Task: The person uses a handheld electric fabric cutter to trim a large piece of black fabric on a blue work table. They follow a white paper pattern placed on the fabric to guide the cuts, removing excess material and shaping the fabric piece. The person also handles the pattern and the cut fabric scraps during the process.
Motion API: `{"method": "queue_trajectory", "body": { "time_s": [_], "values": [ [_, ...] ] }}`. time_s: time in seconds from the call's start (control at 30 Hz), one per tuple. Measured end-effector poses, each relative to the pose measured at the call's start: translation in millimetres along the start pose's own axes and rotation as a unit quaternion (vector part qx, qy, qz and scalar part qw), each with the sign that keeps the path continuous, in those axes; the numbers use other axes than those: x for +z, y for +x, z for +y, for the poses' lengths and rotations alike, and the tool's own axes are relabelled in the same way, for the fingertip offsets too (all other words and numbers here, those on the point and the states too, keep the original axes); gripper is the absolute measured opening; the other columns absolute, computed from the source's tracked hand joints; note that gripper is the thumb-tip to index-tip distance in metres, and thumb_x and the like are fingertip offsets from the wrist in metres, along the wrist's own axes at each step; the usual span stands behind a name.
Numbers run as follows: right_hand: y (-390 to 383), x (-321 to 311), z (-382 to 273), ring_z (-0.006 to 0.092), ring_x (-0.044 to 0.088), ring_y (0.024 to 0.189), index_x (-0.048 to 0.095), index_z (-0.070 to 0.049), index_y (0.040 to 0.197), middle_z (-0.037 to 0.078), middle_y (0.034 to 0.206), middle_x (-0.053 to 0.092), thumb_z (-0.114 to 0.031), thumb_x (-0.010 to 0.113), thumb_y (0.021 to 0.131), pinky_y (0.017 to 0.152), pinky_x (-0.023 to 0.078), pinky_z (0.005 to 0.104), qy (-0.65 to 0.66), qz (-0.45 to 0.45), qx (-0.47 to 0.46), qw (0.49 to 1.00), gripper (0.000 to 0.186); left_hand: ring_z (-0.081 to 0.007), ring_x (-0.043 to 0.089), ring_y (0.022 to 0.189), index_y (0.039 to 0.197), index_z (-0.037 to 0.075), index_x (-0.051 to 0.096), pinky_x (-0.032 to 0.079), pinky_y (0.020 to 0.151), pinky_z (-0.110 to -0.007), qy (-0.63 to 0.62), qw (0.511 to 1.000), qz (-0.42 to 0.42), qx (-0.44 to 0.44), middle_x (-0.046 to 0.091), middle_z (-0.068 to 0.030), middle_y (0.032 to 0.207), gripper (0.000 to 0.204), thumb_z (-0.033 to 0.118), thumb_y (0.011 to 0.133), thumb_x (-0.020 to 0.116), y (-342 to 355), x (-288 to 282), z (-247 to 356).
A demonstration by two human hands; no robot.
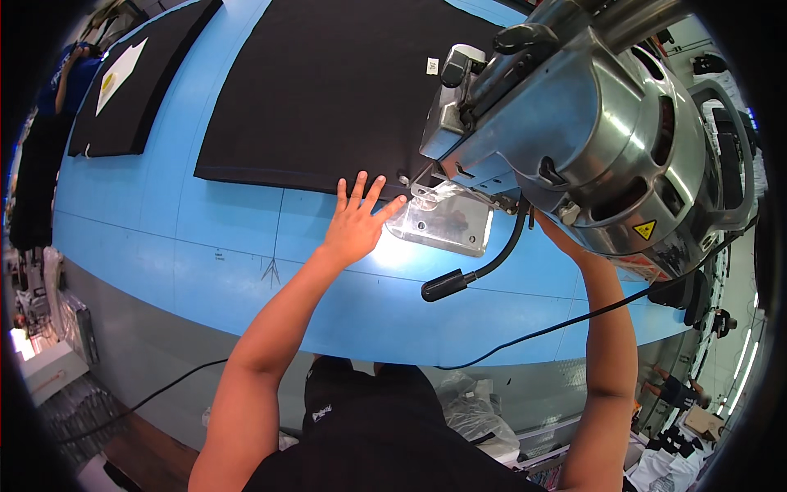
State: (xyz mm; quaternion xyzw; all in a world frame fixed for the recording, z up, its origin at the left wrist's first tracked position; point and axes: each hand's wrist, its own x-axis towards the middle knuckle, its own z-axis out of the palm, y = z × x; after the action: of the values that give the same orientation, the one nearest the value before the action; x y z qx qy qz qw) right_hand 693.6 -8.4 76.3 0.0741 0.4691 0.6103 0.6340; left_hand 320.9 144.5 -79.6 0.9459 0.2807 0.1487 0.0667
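My left hand (358, 215) lies with its fingers spread, the fingertips on the near edge of a dark stack of fabric (320, 98). Its thumb points toward the metal base plate (447, 223) of a large fabric cutting machine (566, 131). The machine stands at the fabric's near right edge, and a light shines onto the table beside its plate. From the lower right my right forearm (602, 328) reaches up behind the machine body. The machine hides that hand's fingers, so what they hold cannot be seen.
Another dark fabric stack (139, 90) with a paper sheet (121, 75) lies farther left on the blue table (180, 246). A black cable (557, 326) runs from the machine across the near edge. A flexible black arm (471, 275) juts over the table. Another person (74, 74) stands far left.
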Motion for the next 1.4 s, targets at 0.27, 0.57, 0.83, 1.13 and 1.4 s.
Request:
{"method": "queue_trajectory", "body": {
  "time_s": [0.27, 0.57, 0.83, 1.13, 1.4],
  "values": [
    [0, -5, -7, 0.0206, 0.066, 0.105, 0.057, -0.003, 0.124, 0.01, 0.112, 0.065, -0.028, 0.044, 0.105, 0.098, 0.055, 0.0351, -0.127, -0.029, -0.088, 0.988, 0.035, -0.042, 0.024, 0.148, 0.147, 0.029, 0.049, 0.012, 0.116, -0.069, -0.002, 1.0, -0.003, -0.012, 0.036, -0.016, 0.156, 0.065, 0.017, 0.086, 0.067, 2, -3, 8],
    [-1, 1, 5, 0.0195, 0.065, 0.107, 0.056, -0.001, 0.124, 0.01, 0.112, 0.065, -0.026, 0.042, 0.106, 0.098, 0.055, 0.0337, -0.159, 0.002, -0.099, 0.982, 0.034, -0.0406, 0.024, 0.148, 0.149, 0.024, 0.046, 0.014, 0.117, -0.068, -0.009, 0.999, -0.007, -0.037, 0.036, -0.0114, 0.157, 0.068, 0.018, 0.085, 0.069, -4, -7, 4],
    [5, -15, 1, 0.0188, 0.064, 0.111, 0.055, -0.002, 0.127, 0.01, 0.114, 0.064, -0.027, 0.04, 0.106, 0.098, 0.055, 0.0328, -0.099, -0.069, -0.13, 0.984, 0.036, -0.0386, 0.024, 0.149, 0.15, 0.025, 0.045, 0.015, 0.118, -0.065, -0.017, 0.999, -0.013, -0.032, 0.036, -0.0088, 0.158, 0.07, 0.018, 0.084, 0.069, -3, -7, 5],
    [1, -8, 2, 0.0188, 0.064, 0.11, 0.055, -0.003, 0.127, 0.009, 0.116, 0.064, -0.03, 0.043, 0.105, 0.099, 0.054, 0.0338, -0.152, -0.046, -0.083, 0.984, 0.037, -0.038, 0.023, 0.149, 0.151, 0.026, 0.043, 0.015, 0.118, -0.065, -0.005, 0.999, -0.026, -0.031, 0.034, -0.0084, 0.159, 0.071, 0.018, 0.085, 0.068, -3, -6, 6],
    [0, -6, -10, 0.0195, 0.062, 0.113, 0.053, -0.003, 0.129, 0.009, 0.119, 0.062, -0.03, 0.043, 0.105, 0.101, 0.053, 0.0348, -0.071, -0.056, -0.026, 0.996, 0.037, -0.0382, 0.022, 0.149, 0.151, 0.025, 0.043, 0.015, 0.118, -0.065, -0.007, 0.999, -0.031, -0.03, 0.034, -0.0087, 0.159, 0.071, 0.018, 0.086, 0.068, -3, -6, 8]
  ]
}}
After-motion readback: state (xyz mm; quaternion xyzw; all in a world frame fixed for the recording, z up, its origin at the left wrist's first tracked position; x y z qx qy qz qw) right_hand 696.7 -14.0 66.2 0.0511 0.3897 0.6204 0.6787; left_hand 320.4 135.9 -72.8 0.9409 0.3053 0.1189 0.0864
